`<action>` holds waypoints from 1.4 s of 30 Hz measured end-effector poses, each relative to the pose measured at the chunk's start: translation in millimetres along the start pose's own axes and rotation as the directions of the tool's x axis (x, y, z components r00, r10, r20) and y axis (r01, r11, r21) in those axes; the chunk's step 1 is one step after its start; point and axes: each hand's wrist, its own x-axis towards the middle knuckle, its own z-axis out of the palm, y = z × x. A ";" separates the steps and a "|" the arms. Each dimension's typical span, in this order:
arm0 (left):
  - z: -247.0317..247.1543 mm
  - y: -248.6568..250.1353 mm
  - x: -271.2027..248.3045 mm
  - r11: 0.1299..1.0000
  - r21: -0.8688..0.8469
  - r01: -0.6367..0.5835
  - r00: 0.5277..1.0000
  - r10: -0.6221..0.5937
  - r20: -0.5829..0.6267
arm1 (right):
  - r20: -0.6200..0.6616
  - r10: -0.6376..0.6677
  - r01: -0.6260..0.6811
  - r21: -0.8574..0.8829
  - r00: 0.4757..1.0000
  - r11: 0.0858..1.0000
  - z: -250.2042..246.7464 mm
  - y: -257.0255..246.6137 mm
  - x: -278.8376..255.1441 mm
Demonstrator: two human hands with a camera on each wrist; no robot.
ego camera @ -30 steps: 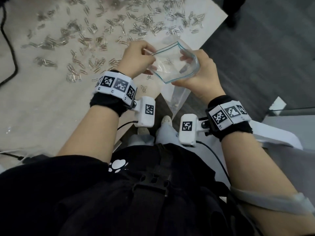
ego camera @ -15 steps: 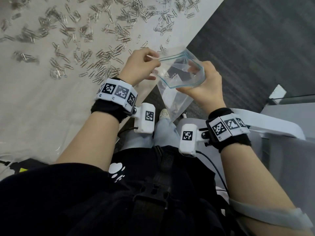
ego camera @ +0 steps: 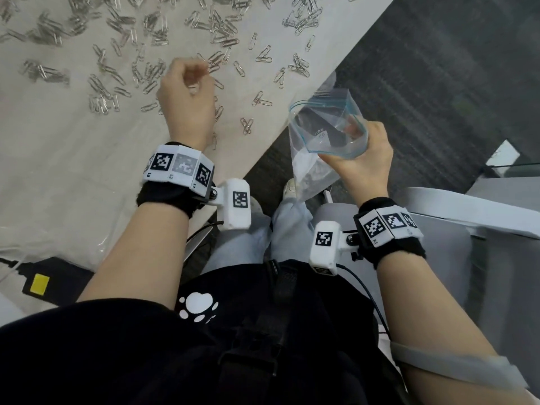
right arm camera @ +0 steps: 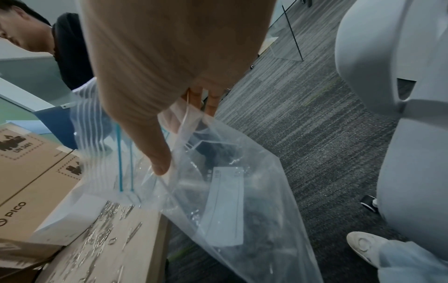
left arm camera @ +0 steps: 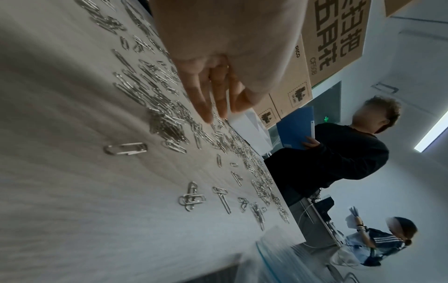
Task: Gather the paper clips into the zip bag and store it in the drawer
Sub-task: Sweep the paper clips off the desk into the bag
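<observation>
Gathering step. Right hand [ego camera: 362,159] gripped zip bag [ego camera: 327,127] open, off bench [ego camera: 58,176] edge. Left hand [ego camera: 184,97], fingers curled, over scattered paper clips [ego camera: 102,86]; grasp unclear. Next: pinch clips, carry to bag.

Light was soft and even indoors, shadows faint. A ceiling light strip [left arm camera: 434,134] glowed in the left wrist view. The paper clips [ego camera: 216,21] glinted. Both wrist views were dimmer, bent at the edges, with the near hand blurred; the zip bag [right arm camera: 242,201] showed streaky motion blur.
</observation>
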 end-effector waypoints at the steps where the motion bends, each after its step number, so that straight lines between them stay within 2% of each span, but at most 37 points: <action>1: -1.7 -5.1 1.0 0.999 0.043 -0.019 0.999 0.021 -0.048 | -0.011 0.001 -0.001 -0.003 1.000 1.000 0.2 3.7 -1.8; 4: -6.7 -19.5 2.6 0.985 0.170 -0.022 0.988 0.048 -0.145 | -0.017 -0.014 0.013 -0.027 1.000 1.000 -0.6 13.6 -6.8; 6: -9.6 -27.4 4.6 0.947 0.322 0.002 0.987 0.049 -0.152 | -0.018 -0.021 0.021 -0.038 1.000 0.999 -1.3 19.1 -8.1; 9: -9.8 -32.6 6.2 0.829 0.530 0.178 0.983 -0.119 -0.142 | 0.010 -0.002 0.002 -0.044 1.000 0.999 2.1 25.9 -8.2; 11: -6.9 -33.8 6.9 0.786 0.564 0.254 0.967 -0.214 -0.138 | 0.036 0.006 -0.004 -0.050 0.999 0.999 7.7 30.9 -8.3; 15: -1.6 -43.9 14.5 0.782 0.561 0.273 0.960 -0.260 -0.105 | 0.069 0.018 -0.015 -0.046 0.997 0.999 16.9 41.7 -3.8; 17: 1.8 -49.5 17.3 0.793 0.557 0.248 0.965 -0.253 -0.069 | 0.084 0.027 -0.022 -0.054 0.996 0.998 19.4 46.0 -0.3; 22: 16.7 -49.5 14.9 0.804 0.588 0.093 0.984 -0.164 0.069 | 0.093 0.005 -0.001 -0.038 0.996 0.999 29.1 47.7 8.1; 26: 31.2 -41.0 9.5 0.808 0.589 -0.016 0.974 -0.122 0.193 | 0.108 -0.005 0.010 -0.042 0.994 0.999 36.3 46.0 15.0; 30: 40.2 -34.0 6.0 0.855 0.509 -0.103 0.950 -0.068 0.306 | 0.117 -0.011 0.015 -0.035 0.993 0.999 40.9 40.1 18.2; 33: 33.7 -29.7 7.0 0.922 0.365 -0.125 0.949 0.004 0.315 | 0.118 -0.005 0.009 -0.030 0.993 0.999 42.9 36.8 19.9; 35: 24.8 -28.9 7.1 0.950 0.297 -0.101 0.968 0.025 0.251 | 0.120 0.001 0.004 -0.040 0.993 0.999 44.5 35.9 21.0; 38: 14.7 -29.8 11.6 0.886 0.462 -0.038 0.988 -0.037 0.152 | 0.128 -0.002 0.009 -0.056 0.992 0.998 47.9 33.0 22.9; 40: 14.5 -29.0 14.1 0.832 0.553 -0.039 0.980 -0.077 0.186 | 0.132 0.000 0.008 -0.057 0.991 0.998 49.7 31.5 23.7; 42: 17.3 -26.5 13.6 0.826 0.556 -0.094 0.964 -0.064 0.258 | 0.135 0.006 0.001 -0.057 0.991 0.998 50.2 31.9 23.6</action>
